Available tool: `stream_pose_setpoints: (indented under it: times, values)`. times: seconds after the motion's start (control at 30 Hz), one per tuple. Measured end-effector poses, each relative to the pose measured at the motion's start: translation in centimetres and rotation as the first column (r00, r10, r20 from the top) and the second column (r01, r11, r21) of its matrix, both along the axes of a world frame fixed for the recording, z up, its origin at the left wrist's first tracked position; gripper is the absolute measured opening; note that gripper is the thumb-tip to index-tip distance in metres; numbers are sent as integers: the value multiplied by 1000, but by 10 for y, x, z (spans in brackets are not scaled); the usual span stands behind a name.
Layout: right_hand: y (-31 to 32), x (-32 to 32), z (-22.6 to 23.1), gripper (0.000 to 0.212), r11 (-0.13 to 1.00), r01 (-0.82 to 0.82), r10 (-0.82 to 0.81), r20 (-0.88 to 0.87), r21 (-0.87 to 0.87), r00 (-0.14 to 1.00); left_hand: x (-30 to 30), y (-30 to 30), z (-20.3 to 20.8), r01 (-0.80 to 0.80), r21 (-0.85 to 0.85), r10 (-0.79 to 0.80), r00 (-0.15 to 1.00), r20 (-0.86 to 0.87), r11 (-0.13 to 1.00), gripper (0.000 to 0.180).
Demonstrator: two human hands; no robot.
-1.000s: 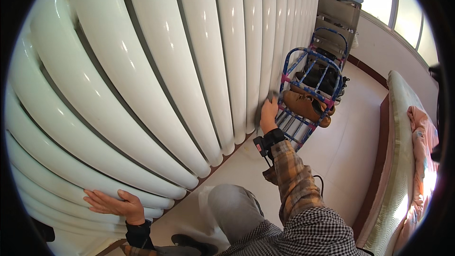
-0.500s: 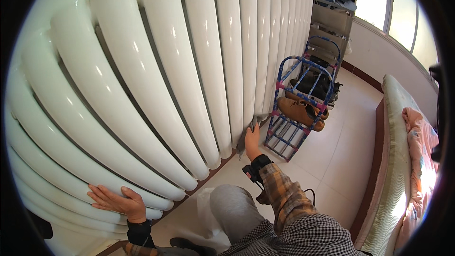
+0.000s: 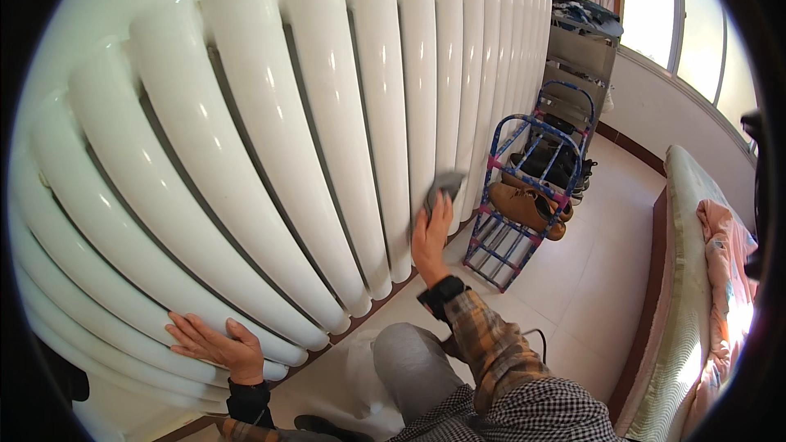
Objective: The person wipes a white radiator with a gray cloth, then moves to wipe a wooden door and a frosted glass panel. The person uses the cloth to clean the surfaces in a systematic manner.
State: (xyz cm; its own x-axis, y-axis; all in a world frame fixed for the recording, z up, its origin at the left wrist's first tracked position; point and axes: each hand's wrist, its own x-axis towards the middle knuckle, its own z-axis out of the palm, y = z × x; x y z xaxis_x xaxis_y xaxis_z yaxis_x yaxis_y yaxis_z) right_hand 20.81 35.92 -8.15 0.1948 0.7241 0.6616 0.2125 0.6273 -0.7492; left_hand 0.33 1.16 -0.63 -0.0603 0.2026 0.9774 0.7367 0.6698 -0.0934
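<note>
A large white radiator (image 3: 319,139) with tall rounded columns fills the left and middle of the view. My right hand (image 3: 432,237) presses a grey cloth (image 3: 444,188) against the lower part of the columns, near the shoe rack. The cloth lies under and beyond my fingertips, which partly cover it. Farther left, my left hand (image 3: 221,349) rests flat on the lower ends of the columns, fingers stretched out and thumb apart, with nothing in it.
Right of the radiator stands a blue metal shoe rack (image 3: 501,258) holding brown shoes (image 3: 524,205) and dark shoes. A grey shelf unit (image 3: 583,57) with a bag on top is behind it. A bed (image 3: 675,295) with a pink quilt (image 3: 720,278) lines the right side.
My right hand has moved up the columns with the grey cloth, from near their bottom ends. My left hand stays on the radiator. The whole view has shifted slightly.
</note>
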Motion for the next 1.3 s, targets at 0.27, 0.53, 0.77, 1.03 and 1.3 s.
stream_pose_setpoints:
  times: [0.27, 0.53, 0.77, 1.03, 1.3]
  values:
    - [12, 11, 81, 52, 989, -93, 85, -71, -117, 994, 0, -4, -3, 8, -26, -7, 999, 31, 1000, 67]
    - [7, -15, 244, 46, 793, 56, -135, 86, 606, 987, 1, -8, -3, 28, -39, -26, 998, 52, 999, 67]
    - [-52, 5, 33, 62, 927, -150, 43, 301, 343, 953, 0, -8, -5, 22, -47, -20, 999, 50, 999, 65]
    - [-35, 15, 152, 60, 880, -194, 122, 189, 433, 974, 3, -11, -4, 47, -60, -44, 997, 58, 997, 65]
    - [-60, -33, 269, 52, 729, -66, -36, 135, 681, 990, 4, -16, -2, 64, -83, -56, 994, 94, 995, 65]
